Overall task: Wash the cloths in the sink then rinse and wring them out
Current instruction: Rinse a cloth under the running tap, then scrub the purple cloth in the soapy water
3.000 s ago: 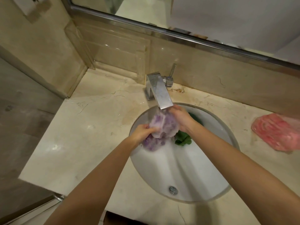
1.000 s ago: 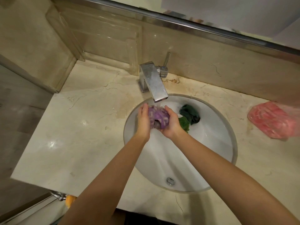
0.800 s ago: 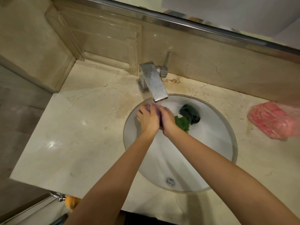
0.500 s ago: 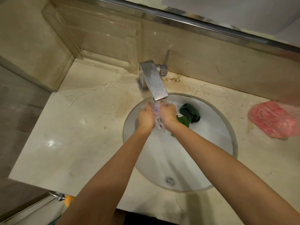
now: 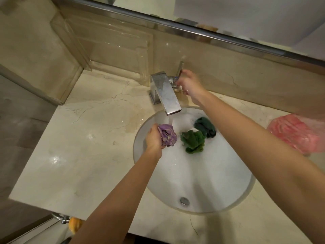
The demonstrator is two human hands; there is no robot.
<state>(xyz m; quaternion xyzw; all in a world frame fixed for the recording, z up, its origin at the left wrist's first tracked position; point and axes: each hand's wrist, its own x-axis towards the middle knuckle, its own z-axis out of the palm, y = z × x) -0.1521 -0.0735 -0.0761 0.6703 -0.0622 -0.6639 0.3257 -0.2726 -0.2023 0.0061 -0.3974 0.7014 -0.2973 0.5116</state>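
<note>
Our left hand now grips the balled purple cloth alone, at the left side of the sink beside the running stream; half a second ago both hands squeezed it together. Our right hand has left it and now curls its fingers round the lever of the faucet. We count three cloths in the basin: one purple, one green cloth and one dark green cloth, touching. One pink bag lies on the table at far right.
</note>
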